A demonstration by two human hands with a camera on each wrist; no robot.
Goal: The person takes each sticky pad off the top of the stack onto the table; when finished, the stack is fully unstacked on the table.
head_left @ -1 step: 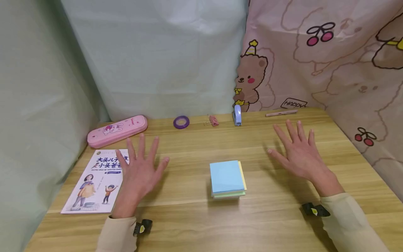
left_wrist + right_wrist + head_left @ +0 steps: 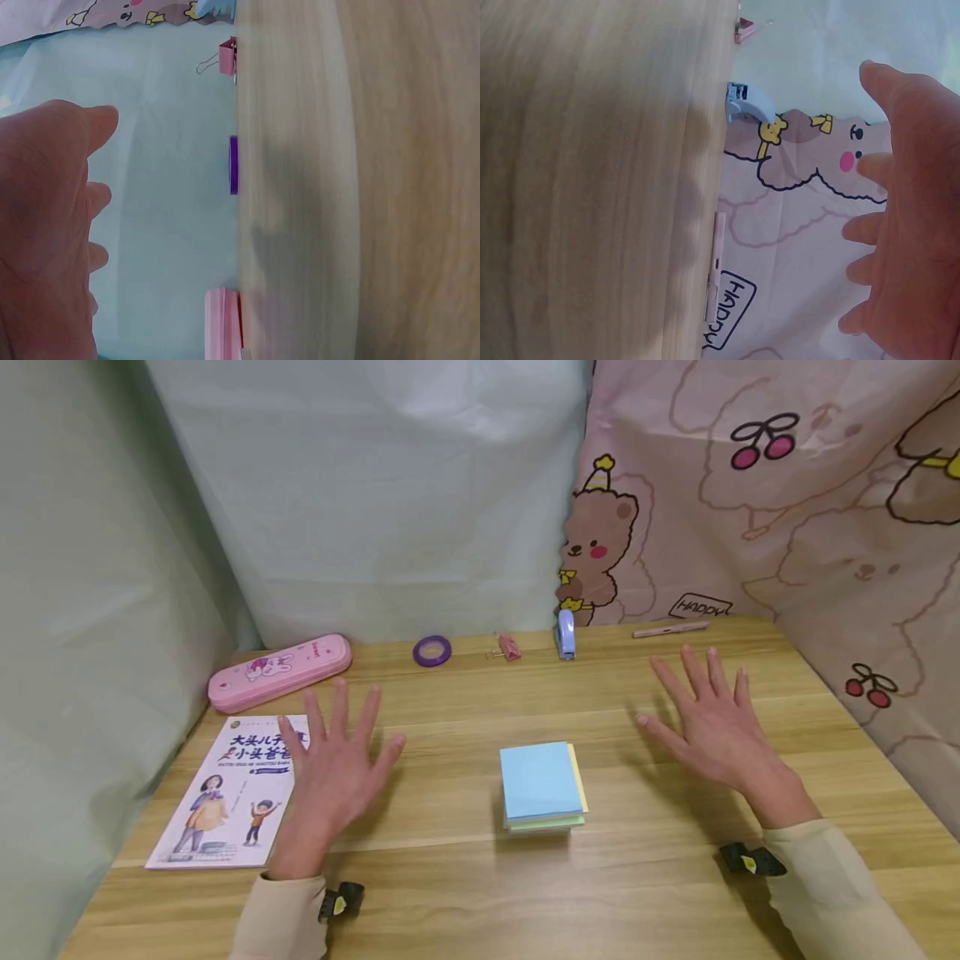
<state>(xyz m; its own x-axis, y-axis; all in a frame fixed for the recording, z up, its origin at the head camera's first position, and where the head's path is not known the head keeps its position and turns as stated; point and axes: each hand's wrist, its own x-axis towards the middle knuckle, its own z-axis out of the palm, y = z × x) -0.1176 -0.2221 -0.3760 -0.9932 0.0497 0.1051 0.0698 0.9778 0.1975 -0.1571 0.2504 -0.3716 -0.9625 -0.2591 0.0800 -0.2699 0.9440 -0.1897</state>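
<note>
My left hand point(image 2: 335, 781) hovers with spread fingers above the right edge of a book point(image 2: 213, 802) and covers part of its cover. Held over the right side of the table, my right hand point(image 2: 716, 735) has its fingers apart and nothing in it. Between the hands sits a stack of sticky notes point(image 2: 542, 781), blue on top, with yellow and green edges showing. Both wrist views show the hands raised off the tabletop: the left hand point(image 2: 45, 217) on the left, the right hand point(image 2: 919, 217) on the right.
Along the table's point(image 2: 435, 893) back edge lie a pink pencil case point(image 2: 281, 672), a purple tape roll point(image 2: 432, 651), a pink binder clip point(image 2: 508, 647), a blue stapler point(image 2: 566, 635) and a pink pen point(image 2: 670, 629). Curtains point(image 2: 375, 502) hang behind and at the sides.
The left hand has shifted very slightly to the right. My right hand and the objects stay where they were.
</note>
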